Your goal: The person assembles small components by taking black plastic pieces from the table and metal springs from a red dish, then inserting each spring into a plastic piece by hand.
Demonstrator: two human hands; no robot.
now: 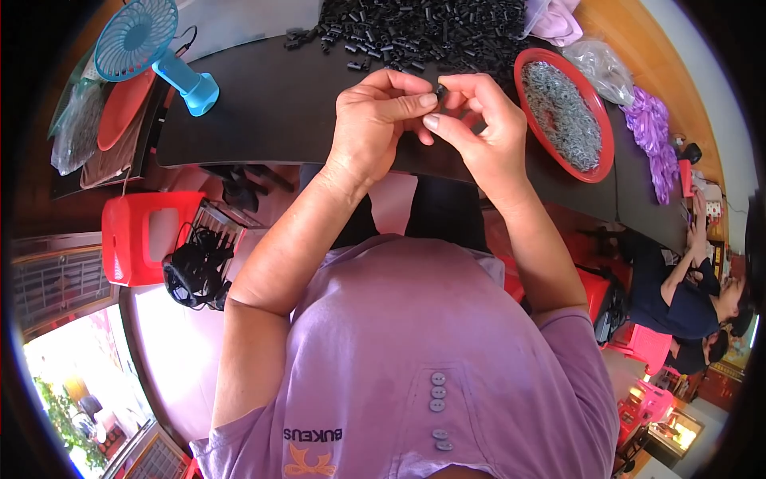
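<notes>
My left hand (373, 120) and my right hand (488, 126) meet above the dark table, fingertips nearly touching. Between them a small black part (440, 91) shows, mostly hidden by the fingers. The left thumb and index finger pinch at it from one side, and the right fingers close on it from the other. Whether the right fingers also hold a second small piece cannot be made out. Beyond the hands lies a heap of small black plastic tube-like parts (423, 32). To the right, a red oval tray (604, 132) holds many small silvery metal pieces (562, 120).
On the left a blue fan (179, 76) stands on the dark table (255, 112). Clear plastic bags (598, 68) and purple plastic (654, 144) lie past the tray. A red stool (132, 239) stands left below table height. Another person (678, 279) sits at the right.
</notes>
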